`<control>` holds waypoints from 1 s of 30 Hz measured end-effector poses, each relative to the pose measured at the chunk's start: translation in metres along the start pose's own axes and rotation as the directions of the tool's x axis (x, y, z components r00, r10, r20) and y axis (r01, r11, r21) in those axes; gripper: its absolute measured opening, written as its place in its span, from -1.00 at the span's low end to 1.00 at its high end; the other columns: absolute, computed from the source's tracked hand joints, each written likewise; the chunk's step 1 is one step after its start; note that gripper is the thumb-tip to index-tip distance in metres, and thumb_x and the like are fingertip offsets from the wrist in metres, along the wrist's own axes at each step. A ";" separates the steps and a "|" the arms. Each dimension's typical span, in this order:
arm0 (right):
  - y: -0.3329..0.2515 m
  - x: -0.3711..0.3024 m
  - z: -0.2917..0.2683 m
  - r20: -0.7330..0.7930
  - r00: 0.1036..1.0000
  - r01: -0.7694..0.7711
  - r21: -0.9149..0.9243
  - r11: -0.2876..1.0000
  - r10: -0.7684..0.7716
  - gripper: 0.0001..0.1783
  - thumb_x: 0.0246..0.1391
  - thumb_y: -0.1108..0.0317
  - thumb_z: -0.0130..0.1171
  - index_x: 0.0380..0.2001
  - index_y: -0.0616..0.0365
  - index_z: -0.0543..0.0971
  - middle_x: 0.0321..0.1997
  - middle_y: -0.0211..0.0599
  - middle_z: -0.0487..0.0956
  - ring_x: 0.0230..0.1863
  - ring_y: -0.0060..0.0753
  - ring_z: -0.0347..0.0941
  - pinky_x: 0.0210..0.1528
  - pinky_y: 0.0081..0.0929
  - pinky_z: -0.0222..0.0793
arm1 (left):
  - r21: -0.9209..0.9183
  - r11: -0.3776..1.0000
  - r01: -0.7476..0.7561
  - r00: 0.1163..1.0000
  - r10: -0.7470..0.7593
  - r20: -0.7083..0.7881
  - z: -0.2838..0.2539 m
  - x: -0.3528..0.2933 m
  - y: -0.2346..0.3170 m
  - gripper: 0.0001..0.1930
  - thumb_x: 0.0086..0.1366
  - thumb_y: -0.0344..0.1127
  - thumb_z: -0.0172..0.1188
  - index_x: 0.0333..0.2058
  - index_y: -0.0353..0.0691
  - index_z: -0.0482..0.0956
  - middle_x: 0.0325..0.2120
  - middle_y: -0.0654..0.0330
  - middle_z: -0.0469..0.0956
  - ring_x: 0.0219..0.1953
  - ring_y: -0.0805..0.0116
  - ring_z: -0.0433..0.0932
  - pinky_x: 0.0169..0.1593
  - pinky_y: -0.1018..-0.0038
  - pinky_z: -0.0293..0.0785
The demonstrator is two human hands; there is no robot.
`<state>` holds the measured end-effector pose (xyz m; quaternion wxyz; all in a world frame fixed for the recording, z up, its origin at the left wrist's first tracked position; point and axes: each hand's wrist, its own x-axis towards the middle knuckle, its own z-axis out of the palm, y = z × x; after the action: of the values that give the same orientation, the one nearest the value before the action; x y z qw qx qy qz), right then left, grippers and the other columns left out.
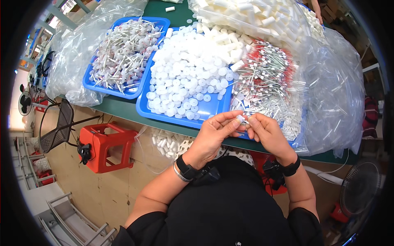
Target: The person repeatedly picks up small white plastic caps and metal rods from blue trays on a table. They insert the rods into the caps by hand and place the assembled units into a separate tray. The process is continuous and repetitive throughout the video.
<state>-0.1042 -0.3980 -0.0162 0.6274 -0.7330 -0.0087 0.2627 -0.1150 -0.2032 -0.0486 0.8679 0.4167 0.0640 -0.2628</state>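
Over the front edge of the blue trays, my left hand (pixel 213 133) and my right hand (pixel 266 133) meet, fingertips nearly touching. A small whitish plastic piece (pixel 240 118) is pinched between the left thumb and fingers. My right thumb and fingers are closed right beside it; what they pinch is too small to make out. Behind the hands lie many translucent white discs (pixel 180 82) in the middle blue tray (pixel 211 108). Thin stems with red ends (pixel 266 69) are heaped beyond my right hand, with short clear tubes (pixel 291 123) next to them.
A left blue tray (pixel 85 78) holds stems fitted with discs. White cylinders (pixel 262 14) fill a plastic bag at the back. Crumpled clear bags (pixel 334 90) flank the trays on the green table (pixel 123 107). A red stool (pixel 102 147) and a fan (pixel 361 184) stand below.
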 end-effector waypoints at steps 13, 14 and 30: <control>0.011 0.027 -0.014 0.180 0.821 0.268 -0.959 0.087 -0.543 -0.94 -0.05 0.48 0.18 -0.45 0.20 0.54 -0.37 -0.24 0.49 -0.30 -0.19 0.47 -0.28 -0.32 0.40 | 0.484 0.607 -0.630 0.472 0.794 -0.383 -0.135 0.011 0.195 -0.42 0.33 -0.34 0.18 0.19 -0.55 0.18 -0.03 0.00 0.39 0.04 0.22 0.46 0.13 0.48 0.42; 0.012 0.028 -0.015 0.189 0.811 0.277 -0.958 0.080 -0.554 -0.95 -0.06 0.48 0.19 -0.46 0.19 0.53 -0.38 -0.24 0.48 -0.31 -0.19 0.47 -0.29 -0.31 0.40 | 0.576 0.598 -0.558 0.414 0.802 -0.431 -0.133 0.009 0.200 -0.41 0.32 -0.33 0.19 0.19 -0.56 0.17 -0.02 -0.01 0.38 0.04 0.21 0.46 0.13 0.47 0.41; -0.003 0.005 -0.017 -0.171 0.827 0.285 -0.693 0.662 -0.535 -0.85 -0.06 0.45 0.33 -0.38 0.21 0.61 -0.51 -0.25 0.56 -0.53 -0.29 0.45 -0.43 -0.37 0.35 | 0.933 -0.273 -0.234 0.798 0.495 0.345 -0.055 0.030 0.041 -0.71 0.06 -0.50 0.24 -0.18 -0.29 0.56 -0.22 0.05 0.51 -0.10 0.04 0.46 -0.08 0.27 0.45</control>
<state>-0.0924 -0.4113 -0.0138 0.3723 -0.9146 -0.1504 -0.0468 -0.0626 -0.1520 -0.0656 0.2853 0.9308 -0.2062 0.0980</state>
